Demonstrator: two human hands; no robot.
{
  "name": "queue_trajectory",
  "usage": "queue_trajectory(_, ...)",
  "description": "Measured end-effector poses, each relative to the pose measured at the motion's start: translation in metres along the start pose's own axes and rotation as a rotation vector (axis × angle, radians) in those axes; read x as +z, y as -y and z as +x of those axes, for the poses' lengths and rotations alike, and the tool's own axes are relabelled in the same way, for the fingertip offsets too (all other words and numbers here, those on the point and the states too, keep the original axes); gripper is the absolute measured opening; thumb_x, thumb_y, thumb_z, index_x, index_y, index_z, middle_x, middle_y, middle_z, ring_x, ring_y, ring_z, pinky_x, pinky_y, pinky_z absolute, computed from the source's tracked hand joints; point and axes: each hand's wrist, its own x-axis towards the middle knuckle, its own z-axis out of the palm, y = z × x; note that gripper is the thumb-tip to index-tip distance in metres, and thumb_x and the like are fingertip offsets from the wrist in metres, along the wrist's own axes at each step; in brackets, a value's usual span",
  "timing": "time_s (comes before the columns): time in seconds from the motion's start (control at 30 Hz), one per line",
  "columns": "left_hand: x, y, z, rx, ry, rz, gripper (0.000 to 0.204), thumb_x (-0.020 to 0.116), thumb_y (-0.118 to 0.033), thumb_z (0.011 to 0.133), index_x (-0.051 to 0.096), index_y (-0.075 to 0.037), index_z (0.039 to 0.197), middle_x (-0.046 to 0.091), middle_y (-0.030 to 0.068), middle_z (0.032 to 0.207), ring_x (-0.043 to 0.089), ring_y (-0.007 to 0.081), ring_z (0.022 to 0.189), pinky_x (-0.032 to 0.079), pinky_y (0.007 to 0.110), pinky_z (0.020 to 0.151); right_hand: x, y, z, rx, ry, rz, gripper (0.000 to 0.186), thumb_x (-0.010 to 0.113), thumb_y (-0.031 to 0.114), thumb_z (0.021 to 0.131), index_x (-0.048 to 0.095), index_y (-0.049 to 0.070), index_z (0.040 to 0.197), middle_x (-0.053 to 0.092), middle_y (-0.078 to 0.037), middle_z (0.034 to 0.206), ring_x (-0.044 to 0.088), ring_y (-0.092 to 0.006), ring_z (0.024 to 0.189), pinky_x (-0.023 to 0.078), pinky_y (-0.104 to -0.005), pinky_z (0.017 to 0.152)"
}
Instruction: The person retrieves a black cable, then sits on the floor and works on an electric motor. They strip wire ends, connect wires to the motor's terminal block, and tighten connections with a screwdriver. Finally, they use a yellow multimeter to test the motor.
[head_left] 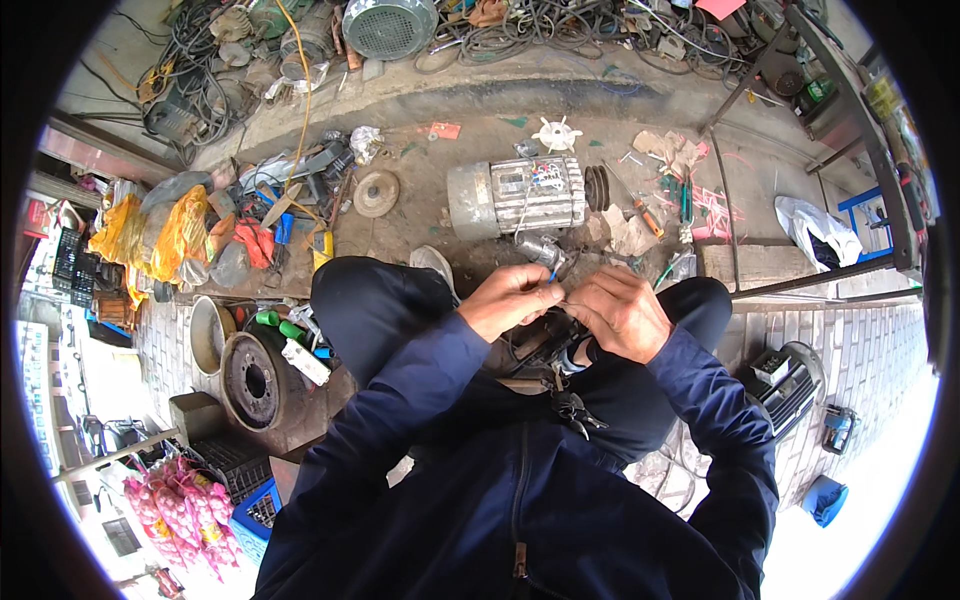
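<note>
Between my knees, my left hand (521,298) pinches a thin blue wire (556,271) that runs to a small silver cylindrical part (536,250). Close on its right, my right hand (618,310) has thumb and fingers pinched on what looks like the thin wire's end, too small to make out clearly. Just beyond the silver part lies a ribbed grey electric motor (515,195) with exposed coloured leads on top and a dark pulley (597,187) at its right end. A white fan (556,134) sits behind it.
Around me lie a round metal plate (376,193), an orange-handled screwdriver (648,215), heaped bags (180,235) and tangled cables (520,40). Metal drums (260,380) stand lower left, a metal frame (855,110) rises at right, another motor (790,390) rests on the paving.
</note>
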Motion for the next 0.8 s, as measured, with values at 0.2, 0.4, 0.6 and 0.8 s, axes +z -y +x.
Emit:
queue_trajectory(0.2,0.007,-0.016,0.007,0.064,0.091,0.309,0.022,0.07,-0.023,0.101,0.064,-0.004,0.092,0.053,-0.005,0.077,0.048,0.0062,0.07,0.041,0.025,0.063,0.004,0.012,-0.019,0.745,0.09,0.871,0.009,0.069,0.011,0.093,0.069,0.002,0.093,0.062,-0.004,0.074,0.058,-0.0175,0.065,0.047,-0.0317,0.063)
queue_trajectory(0.4,0.036,-0.053,0.005,0.506,-0.08,0.836,0.015,0.072,-0.012,0.095,0.062,-0.002,0.092,0.057,0.0041,0.078,0.054,0.0121,0.073,0.047,0.03,0.069,0.015,0.025,-0.027,0.789,-0.159,2.201,0.021,0.058,0.022,0.1,0.058,0.005,0.087,0.047,0.0,0.07,0.037,-0.0109,0.056,0.032,-0.0272,0.053)
queue_trajectory(0.6,0.029,-0.077,0.013,0.459,-0.086,0.833,0.011,0.072,-0.009,0.095,0.064,-0.003,0.093,0.062,0.0006,0.08,0.057,0.0085,0.074,0.048,0.029,0.066,-0.004,0.023,-0.026,0.782,-0.341,1.328,0.027,0.057,0.028,0.106,0.064,0.002,0.109,0.061,-0.002,0.081,0.049,-0.0102,0.062,0.037,-0.022,0.056)
queue_trajectory(0.8,0.002,-0.074,0.041,0.138,0.006,0.299,0.018,0.07,-0.015,0.1,0.062,-0.006,0.087,0.058,-0.0035,0.076,0.052,0.0047,0.065,0.043,0.023,0.059,-0.021,-0.004,-0.009,0.228,-0.312,0.049,0.044,0.08,0.005,0.083,0.061,0.001,0.122,0.066,-0.012,0.099,0.066,-0.0303,0.081,0.054,-0.0398,0.073)
